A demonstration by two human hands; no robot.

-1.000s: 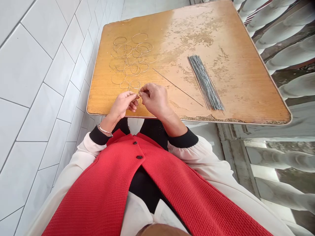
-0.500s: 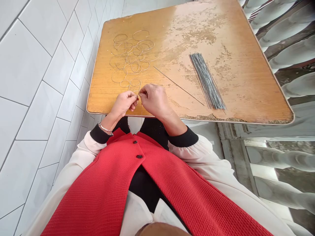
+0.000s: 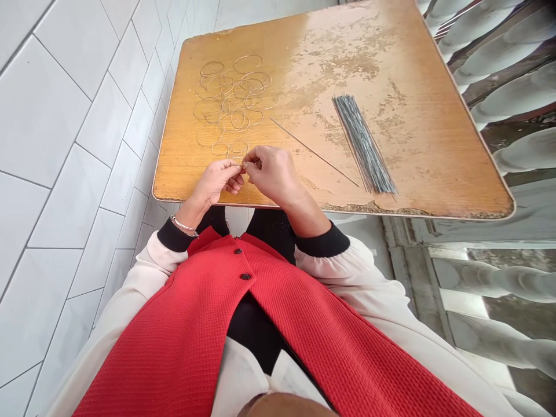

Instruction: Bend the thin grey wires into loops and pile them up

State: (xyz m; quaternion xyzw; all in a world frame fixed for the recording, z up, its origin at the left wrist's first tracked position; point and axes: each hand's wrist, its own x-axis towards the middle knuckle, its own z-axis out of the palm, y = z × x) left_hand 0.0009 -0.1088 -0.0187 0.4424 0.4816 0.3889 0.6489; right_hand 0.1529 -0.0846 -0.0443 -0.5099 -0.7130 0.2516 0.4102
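Observation:
At the table's near edge, my left hand [image 3: 220,178] and my right hand [image 3: 270,172] meet, fingertips pinched together on a thin wire [image 3: 248,197]. One end of the wire hangs below the fingers over the edge; the pinched part is hidden. Just beyond my fingers lie several bent wire loops [image 3: 238,119], partly overlapping. A single straight wire [image 3: 315,152] lies slantwise to the right of my right hand. Farther right is a bundle of straight grey wires [image 3: 365,145].
The worn wooden table [image 3: 417,168] has peeling patches and a chipped near edge. A white tiled wall [image 3: 65,133] runs along the left. White balusters [image 3: 512,107] stand beyond the table's right side.
Both hands stay pinched on the wire; my right fingers have shifted very slightly up and left. The loops and straight wires lie as before.

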